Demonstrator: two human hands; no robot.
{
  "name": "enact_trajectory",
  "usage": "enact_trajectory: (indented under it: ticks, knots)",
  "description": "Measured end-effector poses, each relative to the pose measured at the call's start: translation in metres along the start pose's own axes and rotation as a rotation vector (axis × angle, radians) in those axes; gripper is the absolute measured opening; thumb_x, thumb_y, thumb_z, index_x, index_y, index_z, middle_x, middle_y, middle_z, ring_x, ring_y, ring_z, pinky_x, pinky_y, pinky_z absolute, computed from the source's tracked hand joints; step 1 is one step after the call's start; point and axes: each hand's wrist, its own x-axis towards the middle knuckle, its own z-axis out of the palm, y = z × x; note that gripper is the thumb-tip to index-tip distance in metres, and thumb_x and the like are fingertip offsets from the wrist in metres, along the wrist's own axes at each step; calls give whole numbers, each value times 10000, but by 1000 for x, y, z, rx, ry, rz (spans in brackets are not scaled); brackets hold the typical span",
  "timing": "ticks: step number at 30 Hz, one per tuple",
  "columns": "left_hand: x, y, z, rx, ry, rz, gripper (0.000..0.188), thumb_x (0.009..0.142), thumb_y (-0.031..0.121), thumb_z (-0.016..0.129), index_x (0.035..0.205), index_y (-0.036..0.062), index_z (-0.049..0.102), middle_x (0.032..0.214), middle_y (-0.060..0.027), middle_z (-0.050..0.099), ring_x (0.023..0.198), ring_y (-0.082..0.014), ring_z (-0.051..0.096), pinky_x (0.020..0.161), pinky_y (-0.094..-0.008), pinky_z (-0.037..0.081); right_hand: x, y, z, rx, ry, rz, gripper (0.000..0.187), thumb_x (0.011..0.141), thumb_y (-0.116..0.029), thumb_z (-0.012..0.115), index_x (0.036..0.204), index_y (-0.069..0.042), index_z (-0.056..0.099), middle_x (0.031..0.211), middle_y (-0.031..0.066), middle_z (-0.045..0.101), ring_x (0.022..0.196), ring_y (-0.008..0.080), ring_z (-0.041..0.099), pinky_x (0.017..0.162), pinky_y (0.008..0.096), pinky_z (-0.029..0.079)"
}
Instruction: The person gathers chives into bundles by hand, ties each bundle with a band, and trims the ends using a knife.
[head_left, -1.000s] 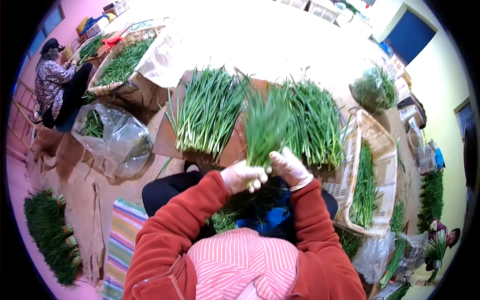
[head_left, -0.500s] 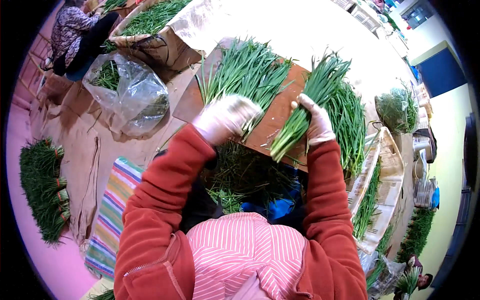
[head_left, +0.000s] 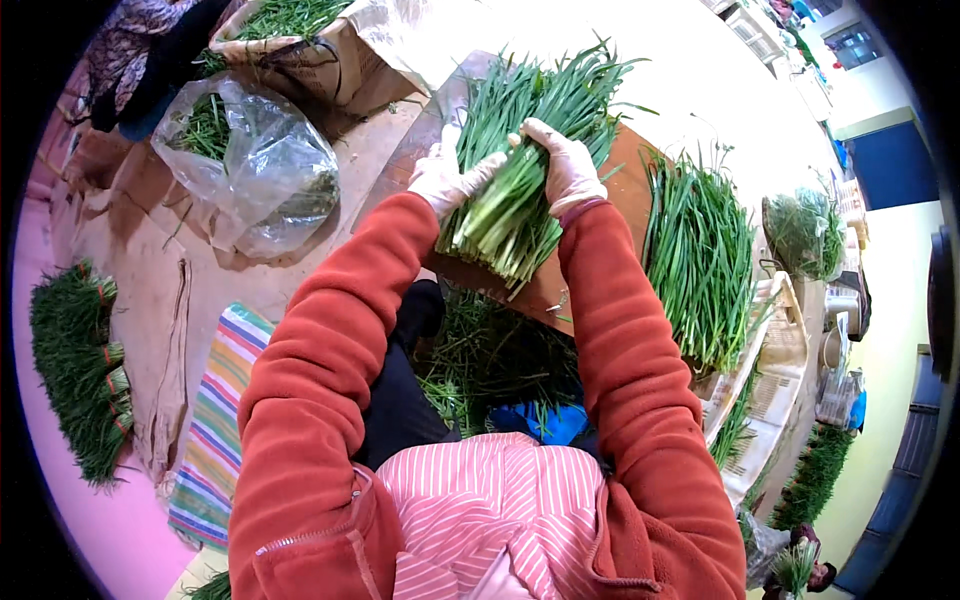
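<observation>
Garlic chives (head_left: 545,90) lie heaped on a brown board (head_left: 628,165) in front of me, leaves pointing away and pale stems toward me. In a white glove, my right hand (head_left: 568,168) closes round a bunch laid on top of the heap, fingers over the stems. My left hand (head_left: 440,180), also gloved, clasps the heap's left side. Its thumb lies across the stems while the other fingers reach along the outer edge, partly hidden by leaves. A second pile of garlic chives (head_left: 700,255) rests to the right of my right forearm.
A clear plastic bag (head_left: 270,185) with greens stands at the left, below a lined crate (head_left: 335,75). Tied bundles (head_left: 80,370) lie on the far-left floor. A striped cloth (head_left: 215,430) is beside my left arm, a pale crate (head_left: 770,400) at the right. Another person (head_left: 135,60) sits far left.
My right hand has carried its bunch leftward onto the heap. My left hand, blurred over the stems before, now grips the heap's left side. The view has shifted slightly.
</observation>
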Motion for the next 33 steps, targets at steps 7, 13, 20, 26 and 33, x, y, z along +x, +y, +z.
enact_trajectory:
  ticks: [7, 13, 20, 26, 33]
  knots:
    - [-3, 0, 2, -444, -213, 159, 1012, 796, 468, 654, 1444, -13, 43, 1351, -198, 407, 1240, -221, 398, 1015, -307, 317, 5, 24, -7, -209, 75, -97, 192, 755, -82, 701, 891, 3, 597, 766, 77, 639, 642, 193, 629, 601, 321, 540]
    - [-7, 11, 7, -500, -148, 47, 1069, 784, 652, 554, 1443, -14, 42, 1369, -210, 390, 1235, -243, 406, 1006, -325, 323, 8, 43, 9, -936, 462, -641, 904, 687, -168, 741, 1401, 29, 222, 1346, 227, 365, 1240, 342, 366, 1045, 367, 288]
    - [-4, 7, 22, -69, 27, 135, 1068, 778, 658, 540, 1409, -82, 99, 1336, -266, 415, 1241, -340, 423, 1014, -346, 327, 7, 36, 3, -1341, 519, -506, 990, 725, -396, 694, 1444, -42, 114, 1415, 215, 282, 1312, 380, 256, 1075, 466, 215]
    - [-3, 15, 10, -97, 10, 85, 1116, 751, 690, 546, 1417, -67, 68, 1346, -276, 392, 1251, -344, 407, 1008, -369, 335, 1, 8, -15, -1275, 306, -528, 908, 798, -487, 599, 1429, -1, 162, 1385, 268, 323, 1292, 376, 322, 1071, 408, 255]
    - [-13, 40, 16, 211, -73, 5, 1296, 561, 725, 687, 1461, 131, -33, 1468, -277, 137, 1311, -489, 222, 1077, -481, 227, -13, -20, -18, -1140, 143, -342, 825, 832, -476, 570, 1419, -19, 213, 1346, 290, 376, 1242, 386, 405, 1022, 408, 342]
